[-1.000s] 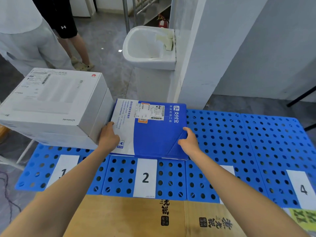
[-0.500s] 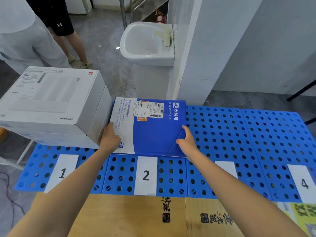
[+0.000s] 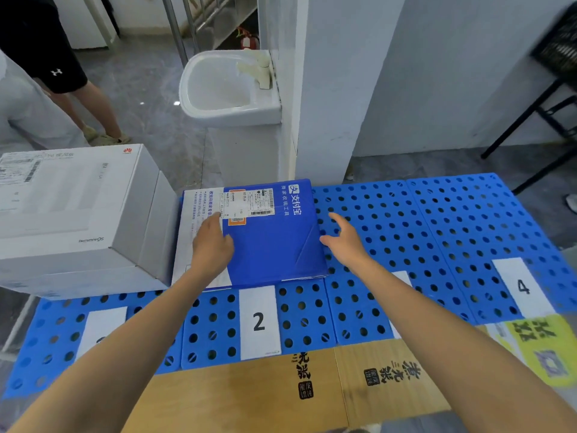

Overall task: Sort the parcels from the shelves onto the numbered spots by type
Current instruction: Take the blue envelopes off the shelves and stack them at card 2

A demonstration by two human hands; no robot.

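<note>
A: Left side first, quick.
B: Two stacked white cardboard boxes (image 3: 71, 207), smooth and matte, with a shipping label on top. They sit on the perforated blue plastic panels (image 3: 437, 232) behind a white paper label (image 3: 103, 326) that the left arm half hides.
A: And the parcel?
B: The blue parcel (image 3: 274, 242) is a flat, glossy carton with a white strip along its 9 o'clock side and a barcode sticker near 12. It lies flat on the panels at 12 o'clock of label 2 (image 3: 259, 321). Its 9 o'clock edge is just beside the white boxes, and looks to be touching.
A: Long axis?
B: It reads near square from here, so I can't call it. The print lines run 12 to 6, with the character tops toward 3.
A: Hands?
B: The left hand (image 3: 212, 245) rests on the parcel's top with no grip, fingers fairly straight and pointing to 12. The right hand (image 3: 346, 242) is spread, grip apart, over the panels at the parcel's 3 o'clock edge.
A: Versus half a second ago?
B: Both hands held the near corners then. The left has since slid up top, and the right has let go.
A: Further right?
B: Label 4 (image 3: 523, 287) at 3 o'clock, a yellow printed sheet (image 3: 543, 354) below it, brown cardboard (image 3: 249, 395) at 6, and a white ceramic sink (image 3: 224, 89) at 12.
</note>
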